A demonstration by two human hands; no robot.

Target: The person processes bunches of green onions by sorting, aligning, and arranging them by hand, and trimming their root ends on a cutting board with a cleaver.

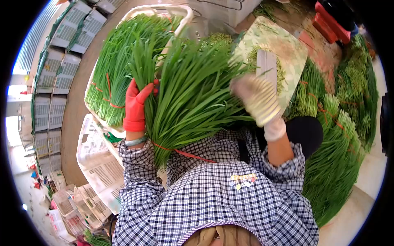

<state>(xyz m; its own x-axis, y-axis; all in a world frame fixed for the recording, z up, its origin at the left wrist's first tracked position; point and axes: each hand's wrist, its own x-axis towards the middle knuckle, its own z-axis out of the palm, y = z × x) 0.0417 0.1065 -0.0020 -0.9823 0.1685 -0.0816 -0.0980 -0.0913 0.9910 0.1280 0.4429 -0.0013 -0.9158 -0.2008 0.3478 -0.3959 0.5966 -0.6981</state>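
Note:
My left hand (pixel 136 104), in a red glove, is closed around some upright blades of garlic chives (pixel 143 69). These blades stand at the left side of a big loose bunch of garlic chives (pixel 188 94) on my lap. A red tie (pixel 188 154) runs by the lower end of the bunch. My right hand (pixel 258 98), in a striped, pale yellow glove, is at the right edge of the leaves. Motion smears its fingers, so I cannot see whether they hold anything.
A white crate (pixel 186 16) full of tied chives (pixel 119 61) stands at the left front. On the right are a stained board (pixel 287 45) with a pale block (pixel 266 65) and scraps, and more tied bunches (pixel 332 164). White crates (pixel 100 160) line the left side.

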